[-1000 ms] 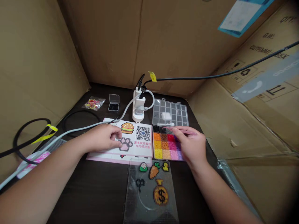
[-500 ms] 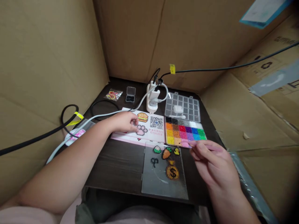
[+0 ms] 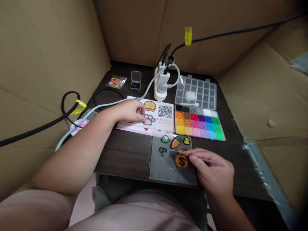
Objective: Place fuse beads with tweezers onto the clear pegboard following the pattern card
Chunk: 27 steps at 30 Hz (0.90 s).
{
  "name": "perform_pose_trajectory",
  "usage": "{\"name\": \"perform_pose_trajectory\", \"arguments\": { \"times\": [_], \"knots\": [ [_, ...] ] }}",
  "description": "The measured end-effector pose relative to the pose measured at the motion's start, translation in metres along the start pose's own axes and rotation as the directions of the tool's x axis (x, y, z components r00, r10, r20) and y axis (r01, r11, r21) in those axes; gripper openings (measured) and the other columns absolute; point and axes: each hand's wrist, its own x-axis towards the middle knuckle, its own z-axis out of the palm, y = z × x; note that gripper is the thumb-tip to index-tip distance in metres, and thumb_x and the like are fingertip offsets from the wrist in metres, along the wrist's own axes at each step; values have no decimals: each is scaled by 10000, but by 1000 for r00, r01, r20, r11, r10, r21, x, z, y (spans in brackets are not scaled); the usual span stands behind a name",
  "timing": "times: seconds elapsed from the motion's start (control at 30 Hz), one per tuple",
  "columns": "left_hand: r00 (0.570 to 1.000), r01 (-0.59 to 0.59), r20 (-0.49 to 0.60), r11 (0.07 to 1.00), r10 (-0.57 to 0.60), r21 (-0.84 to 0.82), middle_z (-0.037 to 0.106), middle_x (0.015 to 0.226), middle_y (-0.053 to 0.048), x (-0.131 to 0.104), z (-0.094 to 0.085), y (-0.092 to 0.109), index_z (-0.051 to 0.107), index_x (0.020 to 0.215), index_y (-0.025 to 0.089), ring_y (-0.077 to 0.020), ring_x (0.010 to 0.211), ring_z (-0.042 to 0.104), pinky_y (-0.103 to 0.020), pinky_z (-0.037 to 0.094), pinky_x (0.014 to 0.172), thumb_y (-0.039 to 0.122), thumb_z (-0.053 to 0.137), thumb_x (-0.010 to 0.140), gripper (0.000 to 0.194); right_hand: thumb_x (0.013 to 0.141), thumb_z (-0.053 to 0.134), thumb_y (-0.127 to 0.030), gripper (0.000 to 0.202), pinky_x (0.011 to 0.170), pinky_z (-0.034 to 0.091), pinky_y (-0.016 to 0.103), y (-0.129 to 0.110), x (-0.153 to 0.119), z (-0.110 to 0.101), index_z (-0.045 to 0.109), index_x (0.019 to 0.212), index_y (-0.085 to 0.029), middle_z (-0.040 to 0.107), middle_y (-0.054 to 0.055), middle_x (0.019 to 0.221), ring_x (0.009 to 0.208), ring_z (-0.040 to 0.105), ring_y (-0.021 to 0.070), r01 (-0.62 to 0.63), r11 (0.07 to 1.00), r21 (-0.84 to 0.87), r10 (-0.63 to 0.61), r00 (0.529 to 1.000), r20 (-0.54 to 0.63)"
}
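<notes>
My right hand (image 3: 214,173) pinches pink tweezers (image 3: 208,160), whose tip is just above the clear pegboard (image 3: 160,170). Whether a bead sits in the tip is too small to tell. On that board are bead figures: a green-and-white piece (image 3: 165,139), a carrot (image 3: 175,142), a yellow duck (image 3: 186,140), a money bag (image 3: 181,161) and a small black outline (image 3: 162,151) left of the tip. My left hand (image 3: 131,110) rests on the printed pattern sheet (image 3: 166,125), thumb and fingers apart, beside the paw picture (image 3: 149,119).
Behind the pegboard lies a compartment box of coloured beads (image 3: 176,123), its clear lid (image 3: 211,96) opened back with a white case on it. A power strip (image 3: 160,93) with cables, a small box (image 3: 136,77) and a plastic bag (image 3: 116,82) stand behind. Cardboard walls surround the table.
My right hand has moved from the bead box to above the pegboard, bringing the tweezers near the black outline. My left hand stays on the sheet. The view has tilted down.
</notes>
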Motion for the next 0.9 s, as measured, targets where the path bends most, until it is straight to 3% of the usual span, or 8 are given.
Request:
{"name": "perform_pose_trajectory", "arguments": {
  "times": [0.43, 0.9],
  "knots": [
    [999, 50, 8, 999, -50, 19, 618, 713, 6, -1, -2, 6, 701, 937, 198, -140, 629, 539, -275, 326, 604, 589, 763, 587, 529, 749, 729, 11, 269, 698, 593, 311, 2, 4, 3, 766, 877, -222, 790, 22, 822, 734, 743, 174, 249, 969, -7, -241, 945, 221],
    [999, 49, 7, 999, -49, 12, 609, 697, 11, 0, -2, 7, 702, 928, 202, -140, 614, 533, -275, 329, 584, 587, 761, 577, 524, 755, 738, -10, 231, 710, 596, 295, 4, 5, 6, 760, 860, -215, 789, 26, 819, 729, 739, 164, 283, 958, -43, -257, 916, 309]
  ]
}}
